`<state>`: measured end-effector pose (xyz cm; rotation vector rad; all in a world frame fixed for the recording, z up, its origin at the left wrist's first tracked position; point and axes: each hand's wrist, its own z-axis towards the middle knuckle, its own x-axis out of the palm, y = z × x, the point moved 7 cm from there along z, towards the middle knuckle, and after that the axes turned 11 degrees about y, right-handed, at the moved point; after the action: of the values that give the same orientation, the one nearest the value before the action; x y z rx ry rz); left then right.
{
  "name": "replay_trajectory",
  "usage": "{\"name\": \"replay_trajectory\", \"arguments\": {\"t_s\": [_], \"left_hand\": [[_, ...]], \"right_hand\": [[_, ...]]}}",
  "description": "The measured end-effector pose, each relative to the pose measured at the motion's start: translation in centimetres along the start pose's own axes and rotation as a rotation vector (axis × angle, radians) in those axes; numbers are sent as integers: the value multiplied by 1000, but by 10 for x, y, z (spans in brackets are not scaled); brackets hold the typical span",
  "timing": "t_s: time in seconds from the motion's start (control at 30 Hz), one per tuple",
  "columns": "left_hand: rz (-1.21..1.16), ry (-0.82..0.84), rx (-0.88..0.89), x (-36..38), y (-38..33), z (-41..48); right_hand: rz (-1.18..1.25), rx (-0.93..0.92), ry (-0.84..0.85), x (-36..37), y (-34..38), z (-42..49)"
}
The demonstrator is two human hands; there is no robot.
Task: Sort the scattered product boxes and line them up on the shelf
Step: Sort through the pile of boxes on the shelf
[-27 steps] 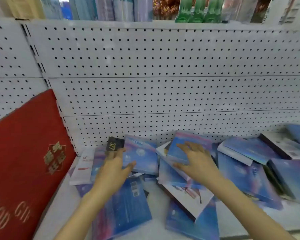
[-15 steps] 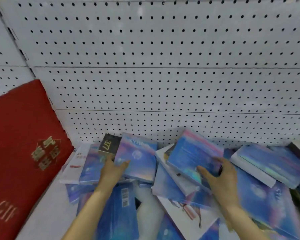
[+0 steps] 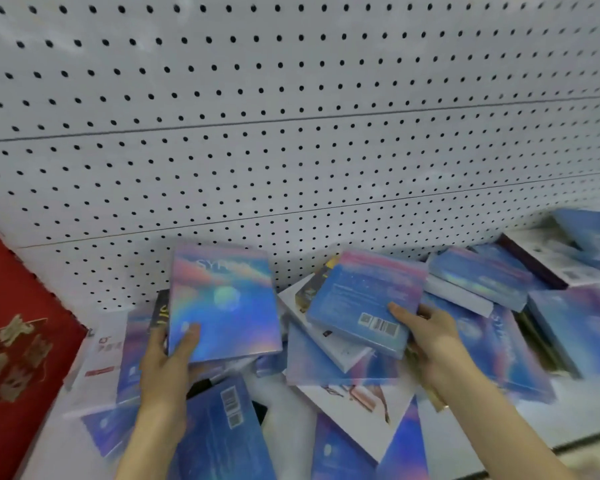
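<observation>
Iridescent blue-and-pink card covered the holographic box (image 3: 224, 303), which stood nearly upright, front face to the camera, lifted above the heap at the left-centre of the shelf (image 3: 582, 414). The left hand (image 3: 167, 362) gripped it by its lower left corner. The thumb lay across the front face and the other fingers (image 3: 155, 344) were curled round the edge behind it.

To its right was the barcode box (image 3: 364, 306), blue with a pink top edge. It was tilted, its printed back and barcode label showing, and rested on a white box beneath. The right hand (image 3: 426, 337) held its lower right corner. The thumb pressed on the back face near the barcode and the remaining fingers were tucked underneath, out of sight.

Around and below both hands lay the pile of boxes (image 3: 482, 282), all in the same shimmering blue and violet. They lay flat or overlapped at odd angles, spreading to the right end of the shelf. One dark blue box (image 3: 222, 427) with two barcodes lay under the left forearm. A black box (image 3: 161, 310) peeped out behind the raised one, and a white box (image 3: 101, 355) with red print lay flat at the far left.

A red gift box (image 3: 21, 323) with gold ornament leaned at the left edge. Behind everything rose the white pegboard panel (image 3: 291, 150).
</observation>
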<state>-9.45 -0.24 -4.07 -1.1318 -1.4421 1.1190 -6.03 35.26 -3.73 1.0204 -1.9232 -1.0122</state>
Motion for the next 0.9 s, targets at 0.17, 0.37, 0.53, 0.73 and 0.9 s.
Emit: {"name": "replay_trajectory", "arguments": {"t_s": [0.17, 0.37, 0.53, 0.73, 0.9], "left_hand": [[-84, 216, 134, 37, -42, -30], [-65, 447, 155, 122, -30, -74], [-72, 562, 92, 207, 3, -110], [-177, 790, -89, 340, 46, -189], [-185, 884, -100, 461, 77, -273]], "right_hand": [[10, -121, -19, -37, 1, -55], [-27, -271, -188, -124, 12, -133], [-15, -410, -300, -197, 34, -191], [-24, -413, -408, -304, 37, -227], [154, -346, -491, -439, 37, -261]]}}
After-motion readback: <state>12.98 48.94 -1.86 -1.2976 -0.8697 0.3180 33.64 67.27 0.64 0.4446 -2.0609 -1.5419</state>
